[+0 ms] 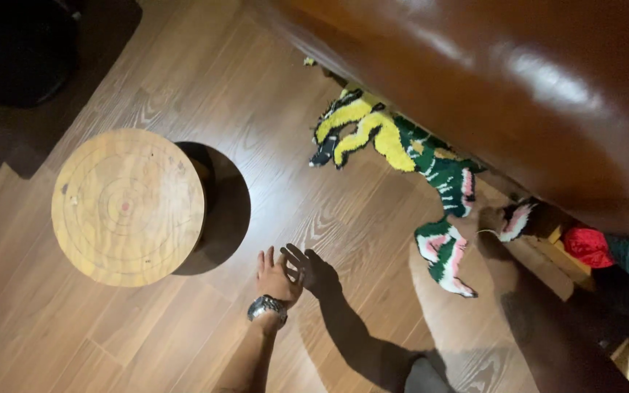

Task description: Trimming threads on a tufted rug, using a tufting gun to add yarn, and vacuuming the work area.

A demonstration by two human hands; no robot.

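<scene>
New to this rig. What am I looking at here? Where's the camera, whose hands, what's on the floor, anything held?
There is one picture, taken from a camera on a person's head, looking down at a wooden floor. No robot: bare hands only.

The left hand, with a metal wristwatch on the wrist, is stretched out open over the floor and holds nothing. The right arm reaches under the brown leather sofa; its hand is at a tufted rug piece in yellow, green, pink and white that lies partly under the sofa edge. Whether it grips the piece I cannot tell.

Left of the hand stands a round wooden stool.
</scene>
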